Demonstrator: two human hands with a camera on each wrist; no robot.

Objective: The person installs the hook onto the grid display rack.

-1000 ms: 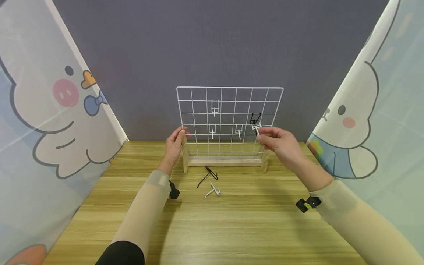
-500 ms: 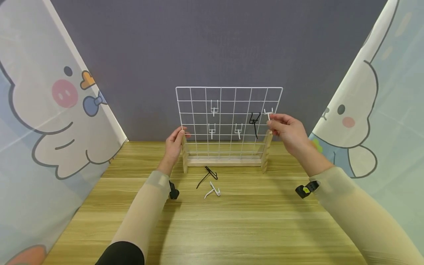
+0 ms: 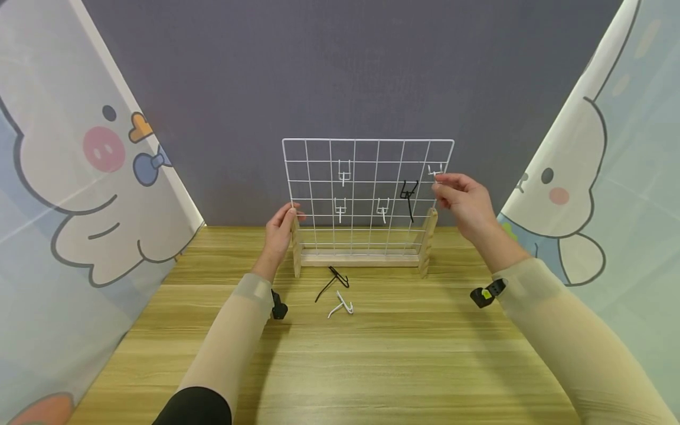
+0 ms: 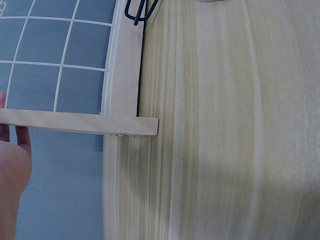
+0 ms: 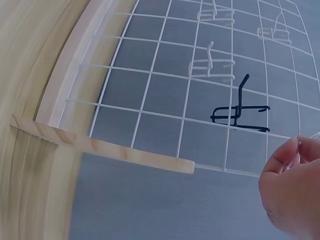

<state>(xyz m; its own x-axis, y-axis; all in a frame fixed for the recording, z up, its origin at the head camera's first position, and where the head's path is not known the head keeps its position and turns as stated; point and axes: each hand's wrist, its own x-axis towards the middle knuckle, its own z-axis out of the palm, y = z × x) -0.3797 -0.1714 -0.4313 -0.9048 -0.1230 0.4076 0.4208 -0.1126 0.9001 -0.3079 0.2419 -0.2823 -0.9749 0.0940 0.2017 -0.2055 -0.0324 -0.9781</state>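
A white wire grid panel (image 3: 366, 190) stands upright in a wooden base (image 3: 361, 260). With thumb and fingers, my left hand (image 3: 278, 233) grips the left upright post (image 3: 296, 245) and the grid's edge. My right hand (image 3: 461, 203) pinches a white hook (image 3: 435, 171) by its prong, at the grid's upper right edge; the fingers mostly hide it in the right wrist view. Below and left of it hangs a black hook (image 3: 408, 198). Several white hooks hang elsewhere on the grid, one high up (image 3: 344, 173), another lower right (image 3: 383, 209).
On the tabletop (image 3: 340, 366) before the base lie a loose black hook (image 3: 333, 283) and a loose white hook (image 3: 342, 304). Behind the grid rises a dark grey wall (image 3: 366, 71). Cartoon-printed curtains (image 3: 69, 177) close off both sides.
My right hand has carried the white hook up and to the right, from in front of the black hook to the grid's upper right edge. The left hand stays in place.
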